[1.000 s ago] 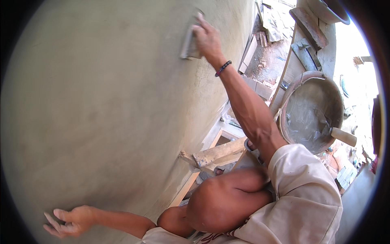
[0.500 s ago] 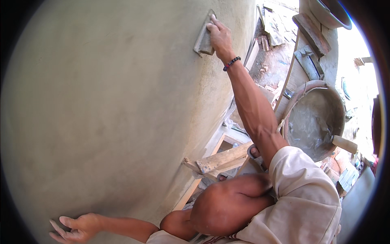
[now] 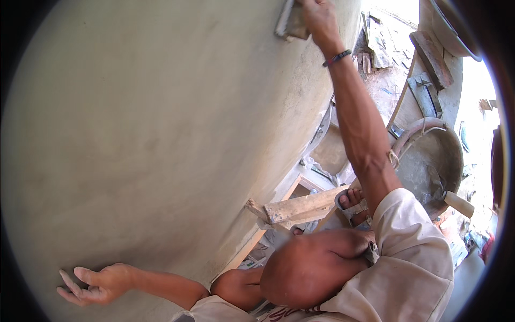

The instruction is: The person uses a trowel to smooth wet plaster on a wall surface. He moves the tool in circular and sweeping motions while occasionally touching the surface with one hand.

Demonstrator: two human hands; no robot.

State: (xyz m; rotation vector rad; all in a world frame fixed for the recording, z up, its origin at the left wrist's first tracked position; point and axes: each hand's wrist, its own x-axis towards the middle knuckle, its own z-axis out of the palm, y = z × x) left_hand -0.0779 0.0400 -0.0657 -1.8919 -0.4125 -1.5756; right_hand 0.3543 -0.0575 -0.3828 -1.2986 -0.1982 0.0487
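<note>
My right hand is stretched out to the far edge of the view, closed round a flat plastering trowel. Its blade lies against a grey-beige plastered wall, and the picture's top edge cuts off part of both tool and hand. A dark beaded bracelet circles that wrist. At the lower left, my left hand holds nothing. Its fingers are apart and slightly curled, close to the wall; whether they touch it I cannot tell.
Right of my right arm stands a round tub with grey mix inside and a tool handle over its rim. Beyond it are a metal float, a wood block and a basin. Timber pieces stand beside my knees.
My right hand has slid the trowel farther away along the wall, up toward the picture's top edge. The view has shifted a little; my left hand stays near the same spot.
</note>
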